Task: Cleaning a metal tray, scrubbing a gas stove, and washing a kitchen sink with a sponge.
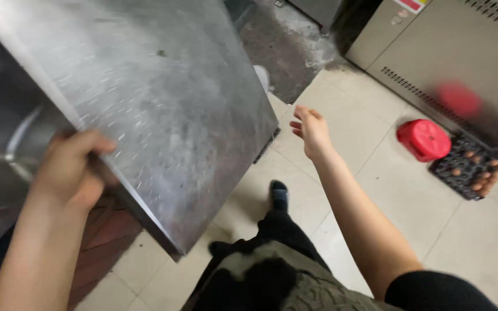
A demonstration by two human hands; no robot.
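1. My left hand (67,170) curls over the near edge of the steel counter (162,109), steadying me.
2. My right hand (311,131) hangs open and empty above the tiled floor (370,144), near the counter's corner.
3. A red lid (425,139) and egg tray (467,167) lie well apart.

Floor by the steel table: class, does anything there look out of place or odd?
Yes. A dark egg tray, partly filled with brown eggs, lies directly on the floor tiles beside a red lid-like thing, against a beige cabinet. Food on the ground looks out of place. The grey floor patch farther back looks stained.
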